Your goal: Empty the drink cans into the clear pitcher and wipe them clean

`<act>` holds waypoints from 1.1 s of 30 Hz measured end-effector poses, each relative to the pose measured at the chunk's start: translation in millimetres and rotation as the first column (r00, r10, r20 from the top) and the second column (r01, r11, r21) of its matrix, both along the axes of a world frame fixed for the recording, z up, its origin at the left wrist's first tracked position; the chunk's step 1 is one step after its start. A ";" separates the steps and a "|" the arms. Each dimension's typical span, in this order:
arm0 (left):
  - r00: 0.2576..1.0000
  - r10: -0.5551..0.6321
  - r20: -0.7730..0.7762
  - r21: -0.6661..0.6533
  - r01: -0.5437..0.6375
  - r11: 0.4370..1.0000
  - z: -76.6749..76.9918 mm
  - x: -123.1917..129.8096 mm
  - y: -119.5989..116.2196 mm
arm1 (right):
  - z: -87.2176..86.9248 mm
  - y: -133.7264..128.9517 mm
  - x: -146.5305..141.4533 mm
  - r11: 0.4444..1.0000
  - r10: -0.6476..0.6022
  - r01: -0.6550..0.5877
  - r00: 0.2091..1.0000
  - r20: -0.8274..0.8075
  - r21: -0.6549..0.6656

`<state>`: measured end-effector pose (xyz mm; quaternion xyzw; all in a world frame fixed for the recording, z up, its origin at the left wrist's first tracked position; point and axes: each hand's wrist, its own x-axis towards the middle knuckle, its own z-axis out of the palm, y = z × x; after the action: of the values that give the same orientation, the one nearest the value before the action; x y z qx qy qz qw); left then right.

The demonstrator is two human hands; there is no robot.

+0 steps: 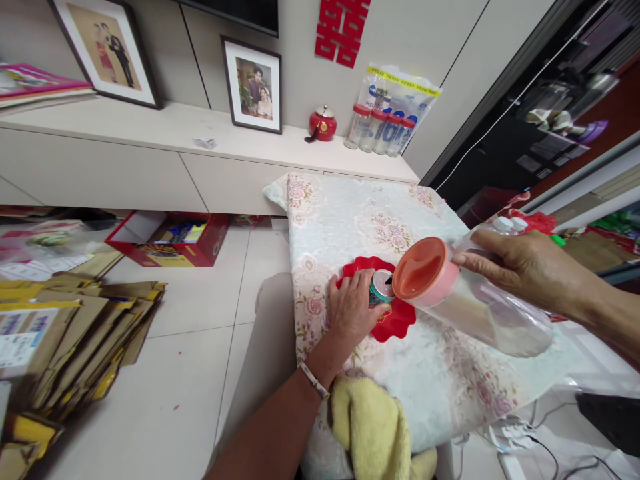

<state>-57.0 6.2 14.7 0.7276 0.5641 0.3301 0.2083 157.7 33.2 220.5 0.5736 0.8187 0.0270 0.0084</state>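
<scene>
My left hand [353,303] is wrapped round a drink can [383,287] with a silver top and a green side. The can's opening faces up. It stands over a red wavy-edged plate [397,328] on the table. From the right, my right hand [525,267] holds a see-through pitcher [493,317] by its upper side; the handle is mostly hidden. The pitcher lies tilted nearly on its side, its pink-orange lid [420,268] close against the can's top. Whether liquid is flowing I cannot tell. A yellow towel [370,427] lies at the table's near edge.
A flowered cloth [345,207] covers the table. Behind it, a white cabinet [185,127] bears picture frames [254,87], a red pot [323,124] and several red-lidded jars [359,127]. Flattened cardboard [90,333] and a red box [175,247] lie on the floor at left.
</scene>
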 end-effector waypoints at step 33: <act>1.000 0.009 -0.001 -0.002 -0.009 1.000 0.4 0.6 -0.9 | -1.2 -1.0 -0.9 1.000 -0.008 0.008 1.000 -0.002 -0.017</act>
<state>-56.4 5.3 15.1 0.7250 0.5677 0.3303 0.2073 156.8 32.2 219.4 0.5769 0.8165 0.0194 0.0123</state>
